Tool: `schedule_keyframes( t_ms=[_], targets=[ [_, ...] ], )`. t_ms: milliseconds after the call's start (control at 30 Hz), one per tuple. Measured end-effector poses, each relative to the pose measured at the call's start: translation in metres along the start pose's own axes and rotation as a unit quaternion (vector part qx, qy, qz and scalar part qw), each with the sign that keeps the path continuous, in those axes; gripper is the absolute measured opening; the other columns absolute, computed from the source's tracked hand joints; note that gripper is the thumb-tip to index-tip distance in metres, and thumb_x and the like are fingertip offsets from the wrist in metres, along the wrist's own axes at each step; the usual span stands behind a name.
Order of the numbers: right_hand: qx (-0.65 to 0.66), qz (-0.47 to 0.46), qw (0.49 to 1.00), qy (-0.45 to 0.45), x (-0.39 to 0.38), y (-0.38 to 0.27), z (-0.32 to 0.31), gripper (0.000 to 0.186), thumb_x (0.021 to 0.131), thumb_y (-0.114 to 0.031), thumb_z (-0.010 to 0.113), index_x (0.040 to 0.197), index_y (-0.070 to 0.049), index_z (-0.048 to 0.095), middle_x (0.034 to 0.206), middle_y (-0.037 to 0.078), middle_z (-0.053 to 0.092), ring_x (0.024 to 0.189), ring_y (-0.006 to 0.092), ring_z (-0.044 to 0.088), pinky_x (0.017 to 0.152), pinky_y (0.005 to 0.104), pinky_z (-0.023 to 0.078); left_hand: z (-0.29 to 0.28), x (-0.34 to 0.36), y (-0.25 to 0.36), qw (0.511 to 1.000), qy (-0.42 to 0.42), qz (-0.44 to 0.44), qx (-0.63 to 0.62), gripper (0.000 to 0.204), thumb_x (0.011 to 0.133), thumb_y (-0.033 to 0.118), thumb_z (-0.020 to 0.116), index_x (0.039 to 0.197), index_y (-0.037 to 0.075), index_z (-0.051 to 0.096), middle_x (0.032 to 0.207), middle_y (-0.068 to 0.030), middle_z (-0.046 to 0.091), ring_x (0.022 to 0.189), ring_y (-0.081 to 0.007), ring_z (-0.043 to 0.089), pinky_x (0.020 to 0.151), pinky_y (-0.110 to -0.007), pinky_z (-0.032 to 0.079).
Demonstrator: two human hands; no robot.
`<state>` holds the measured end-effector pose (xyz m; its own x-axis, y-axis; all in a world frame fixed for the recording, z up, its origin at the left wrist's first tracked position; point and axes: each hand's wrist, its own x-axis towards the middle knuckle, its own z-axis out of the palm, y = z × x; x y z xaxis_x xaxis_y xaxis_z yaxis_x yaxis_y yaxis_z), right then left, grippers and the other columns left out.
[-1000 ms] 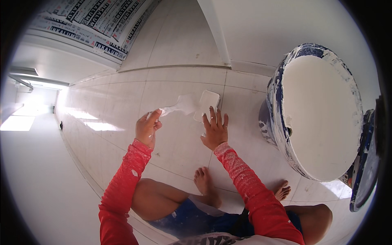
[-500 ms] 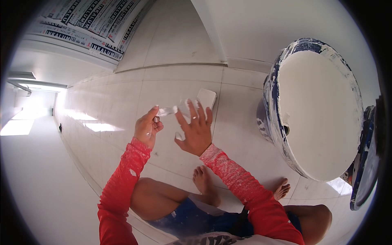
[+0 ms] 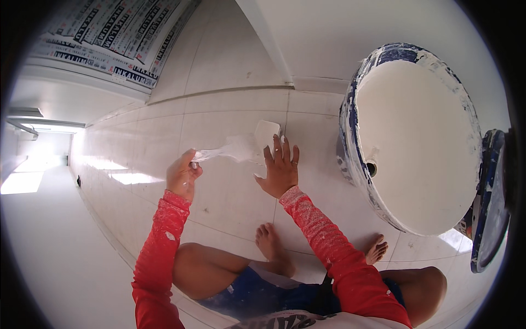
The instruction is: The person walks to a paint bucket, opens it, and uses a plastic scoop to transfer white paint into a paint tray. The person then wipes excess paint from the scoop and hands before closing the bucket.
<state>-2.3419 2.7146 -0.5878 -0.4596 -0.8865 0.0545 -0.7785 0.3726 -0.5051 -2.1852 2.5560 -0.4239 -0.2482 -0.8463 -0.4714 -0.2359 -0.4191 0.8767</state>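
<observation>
My left hand (image 3: 183,174) is closed on the narrow end of a thin, whitish strip (image 3: 235,148). The strip widens to the right with a wavy lower edge; whether it is film or a smeared blade is unclear. My right hand (image 3: 281,171) is open, fingers spread, with white smears on the fingertips. Those fingers are beside a white rectangular piece (image 3: 267,130) with rounded corners, just past the strip's wide end; whether they touch it I cannot tell. At the right stands a large bucket (image 3: 348,129) filled with smooth off-white paste (image 3: 419,148).
White smears coat the bucket's dark blue rim, and a round dark-edged lid (image 3: 490,203) leans beside it. Pale tiles (image 3: 230,214) cover the floor under my bare feet. A white wall (image 3: 323,44) rises beyond. Panels in printed film (image 3: 104,41) are at the far left.
My left hand has shifted slightly left and down. My right hand has moved right, away from the strip, exposing its wide end. The head view has shifted slightly.
</observation>
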Motion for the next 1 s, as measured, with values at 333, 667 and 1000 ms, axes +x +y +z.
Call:
schedule_keyframes(
  t_ms=[333,667,1000],
  targets=[
    [-0.069,-0.102,0.990,-0.064,-0.045,0.028,0.013,0.071,0.080,-0.044,0.074,0.140,-0.012,0.056,0.163,0.021,0.025,0.152,0.0411,0.017,0.120,0.0632,0.019,0.000,0.013,0.002,0.997,-0.007,0.077,-0.027,0.015,0.093,0.021,0.076,0.092,0.010,0.066,0.075,0.0036,0.055,0.069,-0.0063,0.051,0.065,-0.023,0.043],
    [-0.085,-0.111,0.879,-0.455,-0.114,-0.015,-0.205,0.031,0.086,-0.030,0.069,0.110,-0.010,0.066,0.095,0.008,0.068,0.089,0.0293,0.070,0.079,0.0397,0.055,0.034,0.059,0.005,0.995,-0.018,0.101,0.018,0.017,0.092,0.026,0.076,0.092,0.011,0.068,0.079,0.0064,0.052,0.071,-0.0034,0.046,0.066,-0.021,0.040],
    [0.060,0.294,0.779,0.551,-0.268,0.124,-0.448,0.043,0.096,-0.008,0.063,0.138,-0.001,0.055,0.113,0.006,0.063,0.099,0.0125,0.060,0.089,0.0282,0.049,0.051,0.056,-0.001,0.992,-0.034,0.113,0.051,0.021,0.092,0.031,0.074,0.089,0.011,0.066,0.080,0.0055,0.052,0.075,-0.0053,0.048,0.070,-0.023,0.042]
  ],
)
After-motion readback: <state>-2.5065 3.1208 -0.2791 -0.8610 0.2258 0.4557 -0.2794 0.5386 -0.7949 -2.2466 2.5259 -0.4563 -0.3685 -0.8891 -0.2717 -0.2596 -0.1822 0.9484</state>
